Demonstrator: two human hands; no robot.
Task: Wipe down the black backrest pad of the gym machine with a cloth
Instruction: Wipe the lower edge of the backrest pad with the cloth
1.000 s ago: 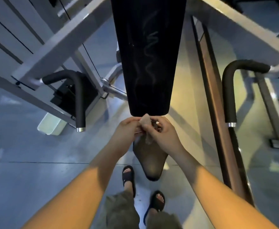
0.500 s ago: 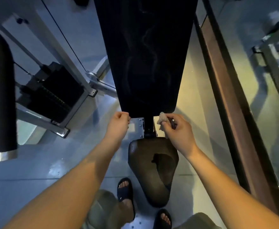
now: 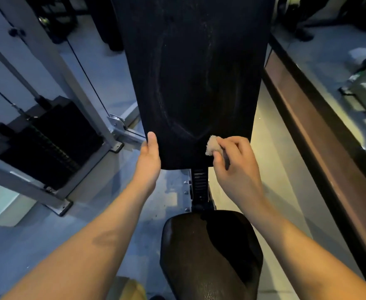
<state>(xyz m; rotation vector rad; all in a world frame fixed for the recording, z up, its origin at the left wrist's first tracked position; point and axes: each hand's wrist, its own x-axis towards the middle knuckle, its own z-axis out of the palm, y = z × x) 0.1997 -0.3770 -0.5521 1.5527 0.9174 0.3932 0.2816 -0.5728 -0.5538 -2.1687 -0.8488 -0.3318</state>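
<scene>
Gripping the backrest pad [image 3: 195, 83] at its lower left edge with the left hand [image 3: 148, 161], thumb laid on the face, fingers hidden behind. Pinching a small crumpled cloth [image 3: 213, 145] in the curled right hand [image 3: 236, 169], pressed to the pad's face low down, right of centre, just above the bottom edge.

Likely trouble: losing so small a wad from a fingertip pinch on a long stroke, and dropping it past the pad's bottom edge onto the toothed post [image 3: 199, 185] or the seat [image 3: 210, 252] below. Also covering only a narrow strip per pass, so leaving streaks; faint curved marks already showing higher on the pad. Possibly dragging bare knuckles over the face instead of fabric. Letting go on the left might let the pad shift under pressure.

Plenty of open pad face above the cloth for upward strokes. Tight off the pad's left edge: grey frame upright [image 3: 73, 87], cable and weight stack [image 3: 47, 144] near. Off the right edge, a strip of floor, then a brown ledge [image 3: 320, 148]. Little margin below the cloth before running off the bottom edge.
</scene>
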